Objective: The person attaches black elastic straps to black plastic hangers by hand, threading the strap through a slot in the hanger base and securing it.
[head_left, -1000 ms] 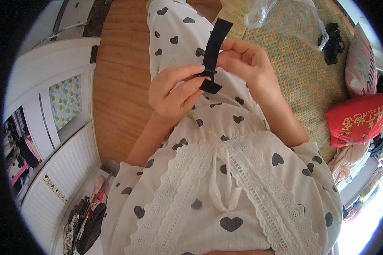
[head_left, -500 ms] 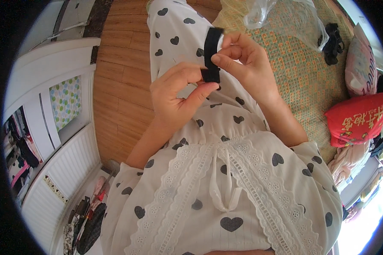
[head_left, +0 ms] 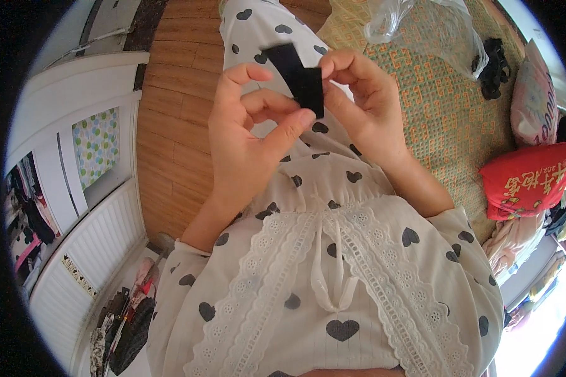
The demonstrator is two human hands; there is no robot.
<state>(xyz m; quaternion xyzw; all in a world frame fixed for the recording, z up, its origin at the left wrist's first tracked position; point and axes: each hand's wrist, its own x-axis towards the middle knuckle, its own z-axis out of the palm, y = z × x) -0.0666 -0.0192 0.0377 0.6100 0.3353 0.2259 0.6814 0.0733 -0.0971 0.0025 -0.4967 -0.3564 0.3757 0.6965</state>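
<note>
A black fabric strip (head_left: 307, 88) is folded into a V above my lap, one end angled up to the left. My left hand (head_left: 248, 138) pinches its lower fold between thumb and fingers, with the index finger raised and curved. The fingertips of my right hand (head_left: 368, 107) are closed on the strip's upper right corner. Beneath both hands lie the white clothes (head_left: 358, 182) I wear, printed with dark hearts.
To the right, a patterned woven mat (head_left: 421, 107) carries a clear plastic bag (head_left: 431, 38), a tangle of black straps (head_left: 493, 69) and a red cushion (head_left: 528, 179). Wooden flooring (head_left: 176, 138) and a white cabinet (head_left: 75, 163) are on the left.
The strip has turned from nearly upright to a folded V, its free end swinging left. My left hand's index finger has lifted, and its thumb has shifted along the strip.
</note>
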